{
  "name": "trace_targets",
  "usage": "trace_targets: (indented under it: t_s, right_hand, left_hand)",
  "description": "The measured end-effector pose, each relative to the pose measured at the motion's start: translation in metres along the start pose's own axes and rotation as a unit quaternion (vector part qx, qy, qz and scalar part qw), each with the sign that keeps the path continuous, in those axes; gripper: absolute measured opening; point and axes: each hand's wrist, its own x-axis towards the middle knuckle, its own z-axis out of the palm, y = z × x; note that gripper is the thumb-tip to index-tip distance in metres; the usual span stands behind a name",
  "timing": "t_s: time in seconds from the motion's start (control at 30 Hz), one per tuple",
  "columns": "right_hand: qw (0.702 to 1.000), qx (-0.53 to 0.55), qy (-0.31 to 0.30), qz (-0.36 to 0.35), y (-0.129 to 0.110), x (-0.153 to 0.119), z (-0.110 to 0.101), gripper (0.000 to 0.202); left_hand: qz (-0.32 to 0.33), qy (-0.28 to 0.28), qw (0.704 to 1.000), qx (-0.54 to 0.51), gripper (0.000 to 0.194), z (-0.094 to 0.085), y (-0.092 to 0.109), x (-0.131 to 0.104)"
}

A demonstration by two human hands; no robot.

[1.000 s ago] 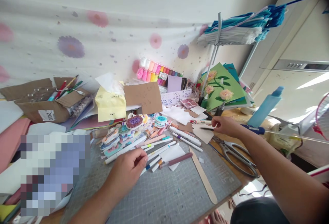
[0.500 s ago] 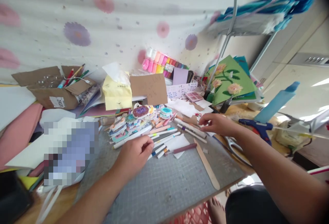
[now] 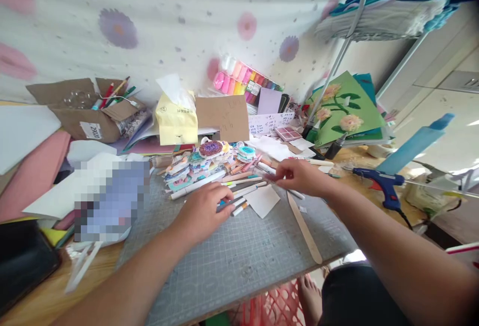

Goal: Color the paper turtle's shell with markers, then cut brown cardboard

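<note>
My left hand [image 3: 204,211] rests over a spread of white markers [image 3: 245,188], its thumb and fingers apart around their near ends. Its fingertips touch the markers. Across from it, my right hand [image 3: 297,176] has its fingers curled down onto a white marker [image 3: 298,194], whose two ends show on either side of the hand. The exact grip is partly hidden. A white paper piece [image 3: 264,199] lies between the hands. Just in front of my right hand is a flat wooden stick [image 3: 305,229]. Behind my left hand are stacked colourful paper cutouts [image 3: 200,164].
All this lies on a grey cutting mat [image 3: 224,266]. At the back stand a cardboard box [image 3: 71,124], a yellow tissue pack [image 3: 175,121] and a brown cardboard piece [image 3: 224,114]. A blue glue gun [image 3: 385,181] sits at right, a black case [image 3: 22,261] at left.
My right hand has moved left and down onto the markers. My left hand's fingers have spread from a curl. The dark reddish stick across the paper is out of sight. The view has tilted downward.
</note>
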Motion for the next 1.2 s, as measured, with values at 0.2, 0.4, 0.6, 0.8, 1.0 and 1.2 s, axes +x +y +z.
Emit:
trace_targets:
  t_s: [0.2, 0.4, 0.6, 0.8, 1.0, 1.2]
  right_hand:
    - [0.995, -0.053, 0.047, 0.068, 0.0, 0.008, 0.01, 0.016]
    - [1.0, 0.006, 0.025, 0.0, -0.03, 0.006, 0.024, 0.013]
    - [0.985, 0.175, -0.008, -0.005, -0.021, 0.003, 0.021, 0.021]
    - [0.918, 0.395, -0.029, 0.006, -0.038, -0.005, 0.02, 0.03]
    - [0.86, 0.51, -0.03, 0.015, -0.068, -0.009, 0.026, 0.029]
    - [0.825, 0.562, -0.046, 0.024, -0.074, -0.008, 0.021, 0.025]
  left_hand:
    - [0.0, 0.006, 1.0, -0.008, 0.007, 0.001, 0.0, 0.001]
    - [-0.009, 0.012, 0.999, -0.033, 0.01, 0.002, 0.001, 0.001]
    - [-0.027, 0.025, 0.994, -0.102, 0.01, 0.005, -0.003, 0.001]
    - [-0.03, -0.004, 0.965, -0.26, 0.038, 0.007, 0.003, -0.004]
    - [-0.031, -0.05, 0.944, -0.323, 0.032, 0.005, 0.015, -0.006]
    - [-0.058, 0.001, 0.962, -0.267, 0.029, 0.005, 0.007, -0.003]
